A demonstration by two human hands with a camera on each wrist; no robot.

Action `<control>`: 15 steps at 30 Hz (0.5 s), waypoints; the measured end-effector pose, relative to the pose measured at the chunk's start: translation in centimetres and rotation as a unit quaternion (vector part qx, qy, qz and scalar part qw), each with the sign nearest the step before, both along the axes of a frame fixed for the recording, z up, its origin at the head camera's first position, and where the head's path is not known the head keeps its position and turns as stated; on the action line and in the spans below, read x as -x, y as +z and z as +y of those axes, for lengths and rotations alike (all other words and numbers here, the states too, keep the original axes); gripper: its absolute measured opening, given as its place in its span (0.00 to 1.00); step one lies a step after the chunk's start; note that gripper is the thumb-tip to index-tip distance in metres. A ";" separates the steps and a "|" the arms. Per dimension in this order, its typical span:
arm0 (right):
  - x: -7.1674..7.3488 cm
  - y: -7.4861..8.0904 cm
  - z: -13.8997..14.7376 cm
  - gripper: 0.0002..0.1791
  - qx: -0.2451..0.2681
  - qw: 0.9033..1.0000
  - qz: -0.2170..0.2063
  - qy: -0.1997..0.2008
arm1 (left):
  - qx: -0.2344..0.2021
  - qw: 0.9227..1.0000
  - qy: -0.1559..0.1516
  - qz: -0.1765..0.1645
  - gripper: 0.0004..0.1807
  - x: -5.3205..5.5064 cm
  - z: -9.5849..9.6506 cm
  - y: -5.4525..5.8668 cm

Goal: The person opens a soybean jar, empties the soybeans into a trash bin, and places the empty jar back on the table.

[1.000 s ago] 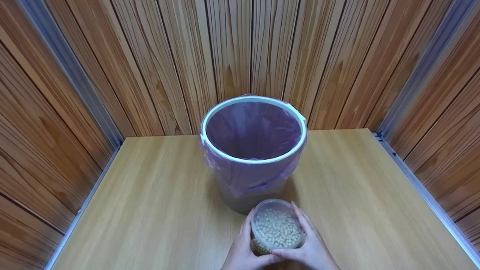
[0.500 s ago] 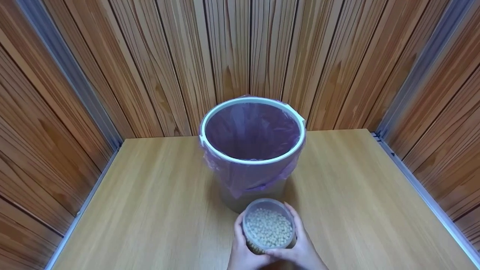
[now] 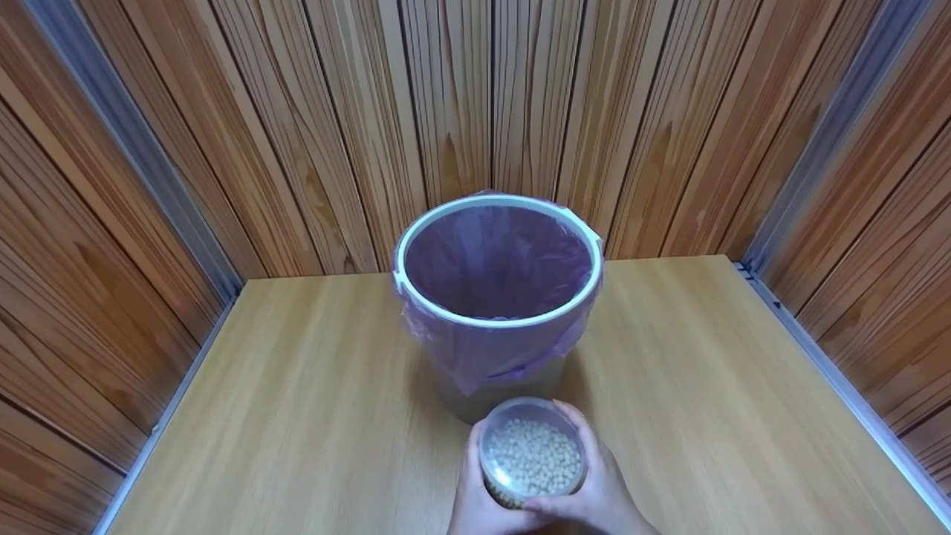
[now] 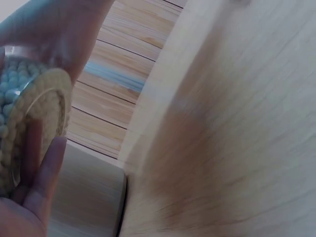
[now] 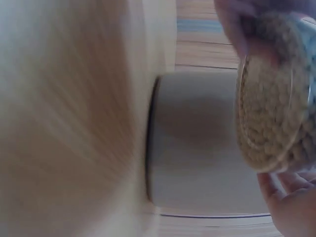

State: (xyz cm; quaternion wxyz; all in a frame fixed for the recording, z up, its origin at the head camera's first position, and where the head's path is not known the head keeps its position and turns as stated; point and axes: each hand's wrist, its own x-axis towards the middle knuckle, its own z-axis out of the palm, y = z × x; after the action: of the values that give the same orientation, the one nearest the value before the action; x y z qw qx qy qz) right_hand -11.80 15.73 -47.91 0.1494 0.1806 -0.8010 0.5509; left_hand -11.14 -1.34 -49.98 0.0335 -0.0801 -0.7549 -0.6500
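A round clear plastic tub (image 3: 533,449), filled with pale round beans or pellets, is held up in front of the bin. My left hand (image 3: 479,490) grips its left side, and my right hand (image 3: 600,483) grips the right side, thumb at the near edge. In the left wrist view, fingers of the left hand (image 4: 42,177) lie against the tub's base. The right wrist view shows the tub's underside (image 5: 269,106) off the tabletop, with the right hand (image 5: 296,207) below it in the picture. A glint crosses the tub's top; whether a lid covers it I cannot tell.
A bin (image 3: 475,397) with a pale rim and a purple plastic liner (image 3: 505,260) stands just beyond the tub, its mouth facing up. The wooden tabletop (image 3: 312,416) spreads on both sides. Plank-patterned walls (image 3: 461,89) enclose the back and sides, with metal strips at the corners.
Both hands have shifted slightly left with the tub, mostly in the first half second. A bright glint now shows on the tub's top. The bin stays in place.
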 end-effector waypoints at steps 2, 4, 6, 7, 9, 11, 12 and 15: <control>0.3 0.1 0.2 0.60 -0.032 0.998 0.057 -0.003 | -0.007 1.000 -0.017 -0.002 0.66 0.1 -0.2 0.2; 0.6 0.2 0.3 0.59 -0.052 0.994 0.094 0.002 | -0.025 0.999 -0.038 -0.003 0.65 0.2 -0.4 0.4; 0.7 0.3 0.3 0.57 -0.056 0.993 0.101 0.014 | -0.034 0.998 -0.053 -0.007 0.64 0.2 -0.6 0.4; 0.8 0.3 0.4 0.56 -0.056 0.993 0.102 0.020 | -0.041 0.997 -0.064 -0.008 0.64 0.3 -0.7 0.5; 0.8 0.3 0.4 0.55 -0.062 0.992 0.105 0.025 | -0.042 0.996 -0.079 -0.009 0.64 0.4 -1.0 0.5; 0.7 0.2 0.5 0.53 -0.069 0.992 0.099 0.022 | -0.029 0.996 -0.082 -0.005 0.64 0.5 -1.2 0.6; 0.7 0.2 0.6 0.52 -0.074 0.992 0.096 0.019 | -0.025 0.996 -0.085 0.002 0.63 0.6 -1.2 0.5; 0.7 0.2 0.9 0.49 -0.092 0.991 0.093 0.015 | -0.029 0.995 -0.092 0.011 0.62 0.8 -1.2 0.5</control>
State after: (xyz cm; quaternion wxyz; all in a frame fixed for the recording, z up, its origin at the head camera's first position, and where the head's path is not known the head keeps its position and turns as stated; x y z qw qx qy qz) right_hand -12.47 16.60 -47.68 0.1981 0.2563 -0.8278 0.4581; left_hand -11.94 -2.58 -49.51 -0.0162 -0.1550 -0.7247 -0.6712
